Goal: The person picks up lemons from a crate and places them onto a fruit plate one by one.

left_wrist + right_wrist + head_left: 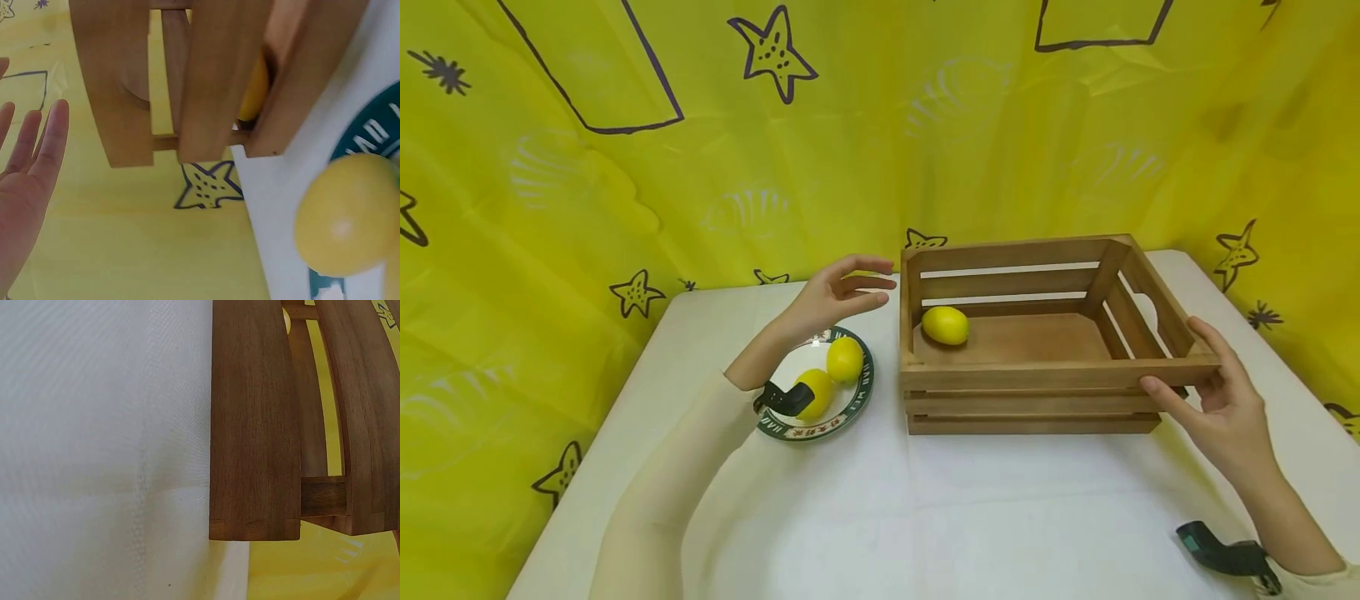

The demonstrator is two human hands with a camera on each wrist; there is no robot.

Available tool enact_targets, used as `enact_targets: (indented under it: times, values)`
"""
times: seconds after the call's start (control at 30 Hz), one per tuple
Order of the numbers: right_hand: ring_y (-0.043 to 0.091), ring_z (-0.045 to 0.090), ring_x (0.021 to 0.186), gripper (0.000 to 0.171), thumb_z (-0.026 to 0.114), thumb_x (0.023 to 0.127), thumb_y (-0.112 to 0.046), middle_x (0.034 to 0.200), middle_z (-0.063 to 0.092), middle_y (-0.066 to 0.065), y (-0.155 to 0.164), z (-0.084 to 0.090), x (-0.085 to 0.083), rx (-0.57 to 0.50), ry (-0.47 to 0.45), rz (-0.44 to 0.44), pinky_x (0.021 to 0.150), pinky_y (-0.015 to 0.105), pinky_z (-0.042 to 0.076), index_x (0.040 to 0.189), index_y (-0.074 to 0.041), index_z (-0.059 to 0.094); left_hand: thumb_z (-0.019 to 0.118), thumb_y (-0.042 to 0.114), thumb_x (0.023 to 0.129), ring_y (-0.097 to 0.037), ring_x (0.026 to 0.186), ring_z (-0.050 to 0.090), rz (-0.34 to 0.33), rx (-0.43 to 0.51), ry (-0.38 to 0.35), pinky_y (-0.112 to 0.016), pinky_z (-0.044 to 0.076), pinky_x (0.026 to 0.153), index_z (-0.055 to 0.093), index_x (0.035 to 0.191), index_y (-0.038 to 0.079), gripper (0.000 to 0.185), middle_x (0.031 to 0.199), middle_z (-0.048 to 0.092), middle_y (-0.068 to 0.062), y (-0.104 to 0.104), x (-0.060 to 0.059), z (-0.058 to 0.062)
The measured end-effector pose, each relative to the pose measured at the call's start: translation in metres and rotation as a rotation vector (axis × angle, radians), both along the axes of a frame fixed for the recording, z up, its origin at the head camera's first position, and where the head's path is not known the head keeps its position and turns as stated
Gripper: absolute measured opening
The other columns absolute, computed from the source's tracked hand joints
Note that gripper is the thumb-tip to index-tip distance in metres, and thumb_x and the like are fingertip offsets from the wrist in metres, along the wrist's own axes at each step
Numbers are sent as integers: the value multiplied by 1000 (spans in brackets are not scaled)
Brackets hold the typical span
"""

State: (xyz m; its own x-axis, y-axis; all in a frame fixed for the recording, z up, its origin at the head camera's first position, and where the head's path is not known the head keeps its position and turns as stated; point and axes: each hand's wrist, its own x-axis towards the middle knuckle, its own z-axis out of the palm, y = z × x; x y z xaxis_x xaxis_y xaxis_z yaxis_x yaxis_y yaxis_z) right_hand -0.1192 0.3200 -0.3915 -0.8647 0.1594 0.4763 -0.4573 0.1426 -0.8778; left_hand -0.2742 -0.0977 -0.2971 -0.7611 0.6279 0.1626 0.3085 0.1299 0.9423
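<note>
A slatted wooden crate [1030,377] stands on the white table, with one lemon [945,326] in its left end. At the crate's front right corner, my right hand [1228,417] grips the rim, thumb on the front slat and fingers on the end panel. My left hand [842,292] hovers beside the crate's left end, fingers loosely extended and holding nothing. Under the left wrist, a green-rimmed plate [867,379] bears two lemons [846,360]. The left wrist view shows the left hand [28,181] apart from the slats; in the right wrist view the hand is hidden.
A yellow curtain [820,183] with starfish drawings hangs behind and around the table. White cloth [850,517] covers the tabletop in front of the crate and plate. Each wrist wears a black strap-on device [1221,552].
</note>
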Motion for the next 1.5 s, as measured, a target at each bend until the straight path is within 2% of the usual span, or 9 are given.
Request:
enact_targets:
  times: [0.27, 0.33, 0.5, 0.67, 0.77, 0.9, 1.1, 1.27, 1.5]
  values:
    - [8, 47, 116, 85, 59, 76, 29, 130, 45, 0, 0, 2, 2, 69, -3, -40, 104, 8, 33, 150, -4, 35, 66, -8, 87, -45, 122, 51, -140, 12, 89, -36, 51, 98, 47, 136, -5, 53, 138, 48, -27, 25, -10, 11]
    - [7, 46, 118, 85, 59, 76, 29, 131, 45, -1, 1, 2, 2, 87, -5, -48, 104, 8, 33, 150, -4, 34, 67, -8, 86, -43, 120, 53, -167, 2, 104, -36, 51, 98, 46, 137, -5, 55, 136, 49, -27, 32, -13, 11]
    - [6, 45, 122, 85, 59, 77, 28, 138, 41, 0, 1, 2, 3, 108, -12, -53, 105, 8, 32, 151, -4, 33, 67, -9, 86, -39, 122, 53, -259, -23, 77, -41, 50, 99, 39, 141, -7, 62, 137, 47, -28, 51, -21, 9]
    - [6, 41, 128, 85, 60, 78, 27, 153, 30, 9, 1, 3, 4, 122, -16, -51, 106, 9, 31, 151, -4, 32, 70, -5, 85, -32, 128, 51, -352, -135, 42, -43, 46, 104, 34, 146, 0, 71, 139, 48, -17, 70, -31, 9]
    - [5, 40, 130, 85, 60, 77, 27, 155, 28, 10, 0, 3, 5, 142, -16, -57, 106, 9, 31, 151, -3, 31, 72, -3, 84, -26, 128, 52, -389, -185, 45, -42, 46, 104, 38, 145, 1, 70, 141, 48, -14, 79, -36, 7]
    - [5, 40, 129, 86, 61, 77, 27, 155, 29, 7, 0, 3, 5, 163, -13, -59, 105, 8, 32, 151, -3, 30, 75, -3, 82, -26, 126, 54, -411, -231, 66, -38, 50, 99, 41, 143, 1, 70, 142, 47, -16, 90, -40, 7]
    - [5, 42, 127, 87, 60, 75, 29, 153, 32, 4, 1, 5, 5, 168, 9, -59, 104, 8, 32, 151, -2, 31, 73, -6, 82, -36, 126, 52, -443, -265, 49, -39, 51, 98, 36, 145, -2, 73, 145, 41, -25, 108, -45, 4]
    - [5, 43, 124, 89, 60, 73, 31, 152, 33, 1, 1, 5, 5, 169, 4, -71, 104, 8, 33, 151, -3, 32, 73, -5, 82, -39, 129, 49, -448, -326, 64, -32, 50, 98, 40, 143, -2, 69, 149, 40, -19, 121, -51, 1]
    - [4, 42, 127, 91, 61, 72, 31, 154, 32, 5, 2, 6, 4, 223, -14, -108, 104, 8, 33, 151, -3, 32, 73, -6, 82, -32, 135, 45, -455, -462, 44, -31, 43, 107, 44, 141, -3, 66, 147, 43, -17, 127, -57, -3]
